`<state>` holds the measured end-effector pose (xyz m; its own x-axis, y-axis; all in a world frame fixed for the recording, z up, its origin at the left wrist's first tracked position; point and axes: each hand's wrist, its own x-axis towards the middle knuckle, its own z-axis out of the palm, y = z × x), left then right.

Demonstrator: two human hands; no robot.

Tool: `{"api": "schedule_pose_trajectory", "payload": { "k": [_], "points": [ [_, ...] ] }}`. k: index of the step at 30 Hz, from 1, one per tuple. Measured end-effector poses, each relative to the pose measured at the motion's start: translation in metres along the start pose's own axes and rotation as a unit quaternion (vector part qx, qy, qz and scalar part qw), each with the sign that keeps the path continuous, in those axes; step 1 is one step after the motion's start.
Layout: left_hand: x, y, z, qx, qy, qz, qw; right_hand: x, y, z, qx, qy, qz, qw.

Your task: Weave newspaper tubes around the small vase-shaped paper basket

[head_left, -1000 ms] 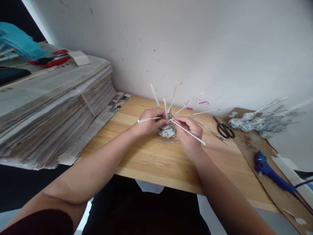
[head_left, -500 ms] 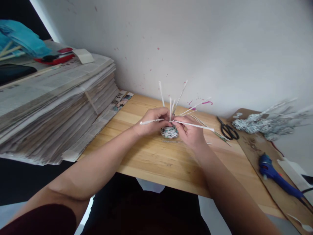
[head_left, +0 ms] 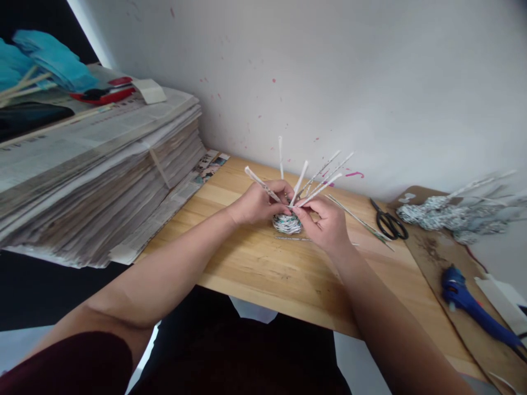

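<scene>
A small round basket [head_left: 287, 224] woven from rolled newspaper stands on the wooden table between my hands. Several paper sticks [head_left: 301, 178] fan up and outward from its top. My left hand [head_left: 263, 201] is closed at the basket's left rim, thumb and fingers pinching the weave, with one stick slanting up past it. On the right rim, my right hand [head_left: 325, 219] pinches a paper strand close to the left fingertips. The exact strand between the fingers is partly hidden.
A tall newspaper stack [head_left: 164, 137] at left carries a red stapler [head_left: 102, 96]. To the right lie black scissors [head_left: 389, 222], loose paper sticks [head_left: 362, 222], woven paper pieces [head_left: 432, 214], and a blue glue gun [head_left: 473, 304] on cardboard [head_left: 428, 269].
The stick at my right hand has swung from pointing down-right to pointing up-right. The stick by my left hand now slants upward. The view has shifted slightly left.
</scene>
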<state>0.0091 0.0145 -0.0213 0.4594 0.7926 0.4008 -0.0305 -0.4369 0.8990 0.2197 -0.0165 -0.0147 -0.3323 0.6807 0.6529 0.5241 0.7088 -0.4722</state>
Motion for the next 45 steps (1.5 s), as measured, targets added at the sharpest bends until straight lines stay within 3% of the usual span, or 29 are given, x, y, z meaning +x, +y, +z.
{"api": "schedule_pose_trajectory", "payload": {
  "k": [7,13,21,40,45],
  "points": [
    [0.001,-0.008,-0.001,-0.027,0.007,-0.001,1.0,-0.005,0.009,0.004,0.035,-0.003,0.02,0.999],
    [0.001,-0.007,-0.003,-0.011,-0.003,-0.004,1.0,-0.005,0.005,0.007,-0.009,0.015,0.022,1.0],
    [0.005,-0.01,-0.011,-0.083,0.044,0.016,0.995,-0.008,0.012,0.011,0.018,0.05,0.058,0.997],
    [0.007,-0.008,-0.006,-0.026,0.099,0.004,0.995,-0.01,0.011,0.017,0.037,0.07,0.049,0.996],
    [0.004,-0.001,-0.005,0.064,0.159,0.015,0.985,-0.009,0.01,0.017,0.042,0.073,0.056,0.995]
  ]
}}
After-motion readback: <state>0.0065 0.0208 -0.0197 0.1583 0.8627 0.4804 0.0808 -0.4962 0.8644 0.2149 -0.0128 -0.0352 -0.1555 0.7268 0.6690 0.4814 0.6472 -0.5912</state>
